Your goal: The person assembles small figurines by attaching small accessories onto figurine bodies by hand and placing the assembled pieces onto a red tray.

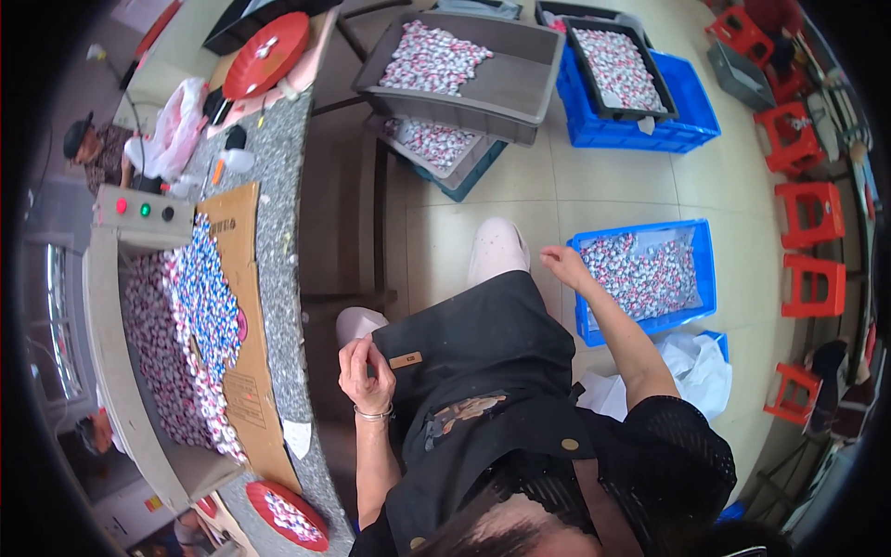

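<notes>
l hand [367,373] nr table [278,213] edge, r hand [563,267] by l rim of blue bin [650,325] — both curled, can't tell if fingertips meet. bin w/ small pcs [640,271] sits on floor [520,190] r of knees [499,249] — open floor btwn it & grey tub [464,107].
</notes>
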The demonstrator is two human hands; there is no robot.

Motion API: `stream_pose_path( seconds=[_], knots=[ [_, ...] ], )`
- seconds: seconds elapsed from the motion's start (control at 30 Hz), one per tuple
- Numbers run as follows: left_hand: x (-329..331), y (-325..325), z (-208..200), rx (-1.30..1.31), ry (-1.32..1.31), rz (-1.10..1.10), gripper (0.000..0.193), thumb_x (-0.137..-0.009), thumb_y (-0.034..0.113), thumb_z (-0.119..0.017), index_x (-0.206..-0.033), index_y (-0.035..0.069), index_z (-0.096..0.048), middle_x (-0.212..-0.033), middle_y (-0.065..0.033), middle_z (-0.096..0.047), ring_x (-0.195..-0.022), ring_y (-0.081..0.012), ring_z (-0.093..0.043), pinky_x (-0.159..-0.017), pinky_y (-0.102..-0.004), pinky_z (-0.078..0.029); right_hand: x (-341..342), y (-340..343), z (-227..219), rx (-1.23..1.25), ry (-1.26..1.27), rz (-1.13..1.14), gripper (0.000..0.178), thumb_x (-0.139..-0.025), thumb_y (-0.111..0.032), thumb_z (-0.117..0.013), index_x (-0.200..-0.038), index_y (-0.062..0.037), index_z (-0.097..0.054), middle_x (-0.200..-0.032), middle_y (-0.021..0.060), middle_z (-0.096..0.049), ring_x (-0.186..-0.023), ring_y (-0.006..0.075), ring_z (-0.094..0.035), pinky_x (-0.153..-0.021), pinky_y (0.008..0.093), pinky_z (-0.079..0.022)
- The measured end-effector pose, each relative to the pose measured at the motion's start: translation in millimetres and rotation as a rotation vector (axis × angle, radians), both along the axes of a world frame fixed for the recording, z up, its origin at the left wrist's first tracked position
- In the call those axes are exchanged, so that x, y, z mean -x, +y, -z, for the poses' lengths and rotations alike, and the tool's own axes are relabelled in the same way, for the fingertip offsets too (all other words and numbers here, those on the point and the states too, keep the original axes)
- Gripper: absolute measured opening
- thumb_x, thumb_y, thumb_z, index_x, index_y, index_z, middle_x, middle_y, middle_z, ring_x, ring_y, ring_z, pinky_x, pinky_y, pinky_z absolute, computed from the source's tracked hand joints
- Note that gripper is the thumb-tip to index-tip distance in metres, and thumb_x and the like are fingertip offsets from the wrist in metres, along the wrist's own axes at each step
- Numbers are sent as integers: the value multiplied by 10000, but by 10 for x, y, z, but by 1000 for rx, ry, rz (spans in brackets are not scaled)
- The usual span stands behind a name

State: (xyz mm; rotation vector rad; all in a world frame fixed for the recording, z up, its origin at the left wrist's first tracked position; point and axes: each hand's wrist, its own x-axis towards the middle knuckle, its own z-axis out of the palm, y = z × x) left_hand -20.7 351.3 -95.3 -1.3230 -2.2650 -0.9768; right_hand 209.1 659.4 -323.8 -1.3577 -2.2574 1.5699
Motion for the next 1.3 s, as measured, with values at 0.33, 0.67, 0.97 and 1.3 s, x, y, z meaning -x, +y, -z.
stream_pose_path(
  seconds=[0.33,0.67,0.97,1.3],
  knots=[
    [-176,-848,-268,-189,10,-350,319,-675,-106,-626,-961,30,-670,-851,-139,-633,-706,-285,-648,-608,-340,-535,1488,-1030,-1246,59,457,-391,197,-902,-116,-602,-1064,-13,-646,-900,68,-677,-835,112,-617,-761,255,-491],
    [-760,-1902,-428,-437,37,-771,262,-726,-99,-643,-961,17,-649,-839,-111,-633,-668,-222,-644,-568,-288,-522,1985,-2165,-2162,7,536,-834,183,-901,-83,-604,-1052,11,-651,-922,70,-672,-812,131,-627,-749,251,-494],
    [-293,-2521,-453,-598,-153,-870,271,-778,-43,-645,-1039,29,-636,-861,-96,-611,-592,-167,-596,-536,-271,-493,3485,-3225,-2848,-609,791,-1156,119,-837,-22,-618,-944,0,-663,-867,162,-653,-783,322,-636,-680,349,-492],
    [-379,-2835,-620,-547,-259,-881,234,-783,-34,-650,-1013,7,-642,-866,-122,-632,-661,-198,-626,-579,-282,-505,4686,-3810,-2613,-1015,700,-1480,147,-728,-19,-660,-873,-33,-679,-832,168,-643,-821,350,-634,-718,427,-517]
  ],
)
